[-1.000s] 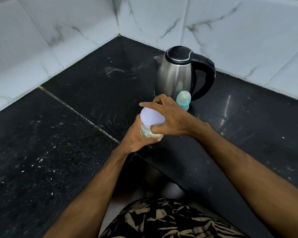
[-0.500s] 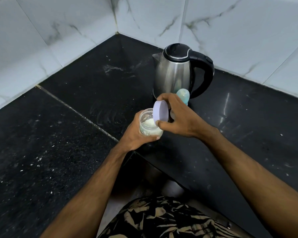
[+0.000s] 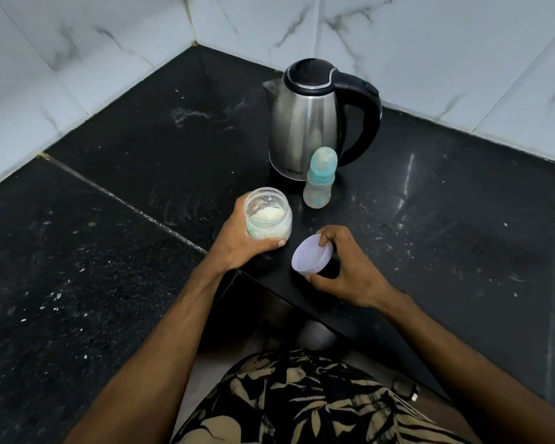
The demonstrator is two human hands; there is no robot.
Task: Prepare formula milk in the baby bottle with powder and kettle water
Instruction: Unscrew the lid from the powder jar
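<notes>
The left hand [image 3: 237,241] grips an open clear jar [image 3: 267,213] of pale powder [image 3: 266,215], fingers curled round its body. The right hand [image 3: 346,267] pinches the lilac lid [image 3: 311,254] between thumb and fingertips, tilted above the black counter [image 3: 109,219]. The capped baby bottle [image 3: 319,181] stands upright just before the steel kettle [image 3: 308,123], whose small base label is too blurred to read.

Dim even light, glare streaks on black countertop [image 3: 407,174], wide-angle edge bending
</notes>
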